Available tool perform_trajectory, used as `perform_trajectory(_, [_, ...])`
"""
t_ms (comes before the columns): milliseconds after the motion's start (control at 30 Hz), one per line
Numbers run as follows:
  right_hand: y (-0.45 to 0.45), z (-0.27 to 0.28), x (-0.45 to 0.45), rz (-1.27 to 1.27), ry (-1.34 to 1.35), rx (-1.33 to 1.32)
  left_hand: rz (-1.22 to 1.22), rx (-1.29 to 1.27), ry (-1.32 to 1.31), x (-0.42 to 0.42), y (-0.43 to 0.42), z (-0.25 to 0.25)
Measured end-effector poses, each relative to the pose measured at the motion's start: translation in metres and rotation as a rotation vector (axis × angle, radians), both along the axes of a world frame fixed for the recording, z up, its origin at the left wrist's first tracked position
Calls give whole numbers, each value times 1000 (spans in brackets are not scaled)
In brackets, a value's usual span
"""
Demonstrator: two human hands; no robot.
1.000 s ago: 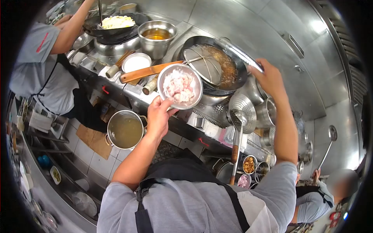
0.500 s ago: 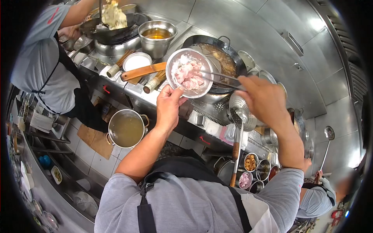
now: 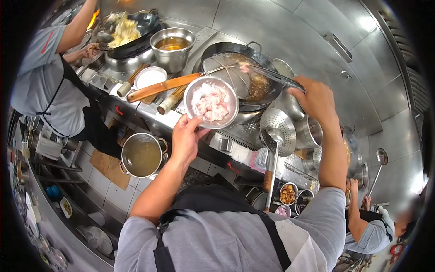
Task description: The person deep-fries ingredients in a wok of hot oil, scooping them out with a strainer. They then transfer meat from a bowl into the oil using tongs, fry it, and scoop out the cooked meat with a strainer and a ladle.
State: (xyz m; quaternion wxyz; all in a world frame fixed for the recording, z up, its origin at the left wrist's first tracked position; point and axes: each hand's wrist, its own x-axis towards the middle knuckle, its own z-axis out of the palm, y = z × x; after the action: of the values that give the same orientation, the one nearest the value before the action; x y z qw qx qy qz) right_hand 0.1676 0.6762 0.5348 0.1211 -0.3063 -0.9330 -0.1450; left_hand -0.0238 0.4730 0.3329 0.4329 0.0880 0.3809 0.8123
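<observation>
My left hand (image 3: 186,136) grips the near rim of a metal bowl (image 3: 234,105) that holds pale pink pieces of raw meat (image 3: 211,102). In my right hand (image 3: 316,100) are metal tongs (image 3: 276,76), reaching over a black wok (image 3: 270,93) of bubbling brown oil (image 3: 259,84). A small piece of meat (image 3: 244,67) is at the tips of the tongs. Across the wok lies a wire strainer (image 3: 234,80), its wooden handle (image 3: 163,87) extending left behind the bowl.
A metal pot of amber liquid (image 3: 173,44) stands left of the wok. At right is a perforated ladle (image 3: 277,131); below are small containers of ingredients (image 3: 287,194). One co-worker (image 3: 50,81) tosses food in another wok (image 3: 144,27); another person (image 3: 369,229) is at lower right.
The tongs have left the bowl and moved up and right over the wok with a piece of meat. The bowl has shifted slightly down and left. The strainer's wire mesh now shows.
</observation>
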Motion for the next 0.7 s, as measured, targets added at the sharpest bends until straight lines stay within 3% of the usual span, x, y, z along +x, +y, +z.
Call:
perform_trajectory(100, [60,-32,-10,-154,-151,2,11,-9,10,7,-6,-1])
perform_trajectory(200, [131,-102,-25,-252,-312,-88,19,-8,7,10,-12,-5])
perform_trajectory(300, [155,-137,-32,-474,-103,-197,42,-22,18,10,-19,-3])
perform_trajectory(500, [102,-57,-30,-359,80,-72,111,-12,37,-5,-25,3])
perform_trajectory(633, [42,-7,-20,-82,166,124,143,19,78,-16,-15,1])
perform_trajectory(700, [-20,18,-23,1,134,-97,153,-4,83,-19,-10,7])
